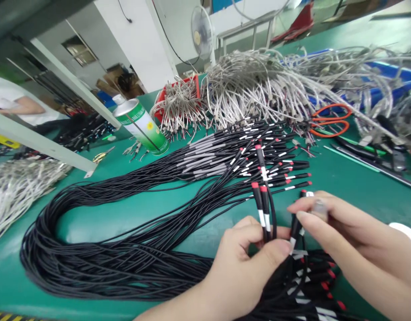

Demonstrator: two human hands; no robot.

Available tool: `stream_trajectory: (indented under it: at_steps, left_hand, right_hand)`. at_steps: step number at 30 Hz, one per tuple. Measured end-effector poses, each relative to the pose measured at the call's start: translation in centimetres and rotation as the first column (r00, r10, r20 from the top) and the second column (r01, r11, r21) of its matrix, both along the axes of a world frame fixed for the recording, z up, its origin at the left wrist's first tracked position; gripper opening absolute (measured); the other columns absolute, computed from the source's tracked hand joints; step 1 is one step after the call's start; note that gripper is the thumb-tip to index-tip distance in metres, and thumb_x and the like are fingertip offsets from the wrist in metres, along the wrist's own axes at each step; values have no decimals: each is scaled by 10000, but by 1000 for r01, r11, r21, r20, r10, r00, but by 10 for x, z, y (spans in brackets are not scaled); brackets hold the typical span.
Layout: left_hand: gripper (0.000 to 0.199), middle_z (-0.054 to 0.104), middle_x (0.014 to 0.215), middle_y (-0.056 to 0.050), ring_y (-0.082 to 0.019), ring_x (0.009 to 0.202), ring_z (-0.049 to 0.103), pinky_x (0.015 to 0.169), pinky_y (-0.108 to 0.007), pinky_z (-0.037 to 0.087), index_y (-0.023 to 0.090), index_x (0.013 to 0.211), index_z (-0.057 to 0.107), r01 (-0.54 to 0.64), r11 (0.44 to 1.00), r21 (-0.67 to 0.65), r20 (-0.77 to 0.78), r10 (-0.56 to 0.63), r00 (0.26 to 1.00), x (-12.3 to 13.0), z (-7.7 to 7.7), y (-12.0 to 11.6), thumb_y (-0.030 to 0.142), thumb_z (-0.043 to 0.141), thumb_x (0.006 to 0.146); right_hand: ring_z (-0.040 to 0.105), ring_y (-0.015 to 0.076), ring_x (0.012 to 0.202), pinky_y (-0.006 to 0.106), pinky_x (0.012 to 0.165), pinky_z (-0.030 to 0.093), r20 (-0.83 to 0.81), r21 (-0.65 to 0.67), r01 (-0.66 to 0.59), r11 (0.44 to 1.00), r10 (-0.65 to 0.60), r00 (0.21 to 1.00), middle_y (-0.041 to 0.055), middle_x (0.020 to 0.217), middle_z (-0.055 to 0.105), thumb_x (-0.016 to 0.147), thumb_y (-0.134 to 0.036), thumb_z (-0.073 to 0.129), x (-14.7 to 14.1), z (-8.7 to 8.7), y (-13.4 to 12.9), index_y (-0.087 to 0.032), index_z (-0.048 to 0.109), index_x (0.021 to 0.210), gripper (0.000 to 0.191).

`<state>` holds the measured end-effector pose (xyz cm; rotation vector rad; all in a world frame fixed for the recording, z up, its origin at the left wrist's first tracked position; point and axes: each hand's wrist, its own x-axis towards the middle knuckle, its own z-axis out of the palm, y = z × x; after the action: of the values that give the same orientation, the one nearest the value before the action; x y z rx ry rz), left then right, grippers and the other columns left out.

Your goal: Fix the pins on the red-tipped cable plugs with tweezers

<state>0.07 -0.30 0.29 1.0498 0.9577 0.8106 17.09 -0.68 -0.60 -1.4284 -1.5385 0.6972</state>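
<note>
My left hand (245,263) is closed around several black cables (265,209) with red-tipped ends and white labels, which stand up above the fingers. Between its thumb and forefinger it pinches another labelled cable end. My right hand (339,232) is closed, thumb and fingertips together on the upper part of that same cable end (295,227). A greyish, see-through band (319,208) sits on one right finger. Below both hands lie more red-tipped cable ends (326,285), partly hidden by the left hand. A long bundle of black cables (51,232) loops across the green table to the left.
Behind the loop stands a green-and-white can (141,127). White cables (252,84) heap up beside a red bin (197,87) and a blue tray (376,91). Orange-handled scissors (329,120) lie at right, brass-coloured scissors (103,154) at left. A person (21,102) is at far left.
</note>
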Motion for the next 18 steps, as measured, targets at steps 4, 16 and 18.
stream_trajectory:
  at_steps: [4, 16, 18]
  left_hand:
    - [154, 641, 909, -58, -211, 940, 564, 875, -311, 404, 198, 860, 758, 100, 991, 93, -130, -88, 988, 0, 3, -1, 327, 686, 814]
    - [315, 544, 647, 2, -81, 529, 467, 509, -225, 358, 134, 758, 655, 10, 995, -101, 99, 0, 995, 4, -2, -1, 427, 600, 859]
    - [323, 521, 570, 23, -62, 452, 428, 436, -208, 310, 135, 763, 648, -29, 988, -151, 107, 46, 993, 4, -2, 1, 439, 597, 857]
  right_hand:
    - [557, 135, 625, 208, 554, 474, -5, -41, -179, 983, 179, 984, -19, 671, 560, 874, -408, 579, 0, 9, 8, -254, 606, 718, 221]
    - [479, 101, 567, 155, 484, 451, -89, -109, -304, 946, 295, 951, -25, 648, 453, 887, -366, 553, 9, 5, 6, -221, 509, 639, 290]
    - [495, 111, 567, 169, 477, 463, -84, -118, -293, 949, 285, 955, -19, 647, 462, 868, -373, 572, 10, 3, 6, -223, 524, 628, 287]
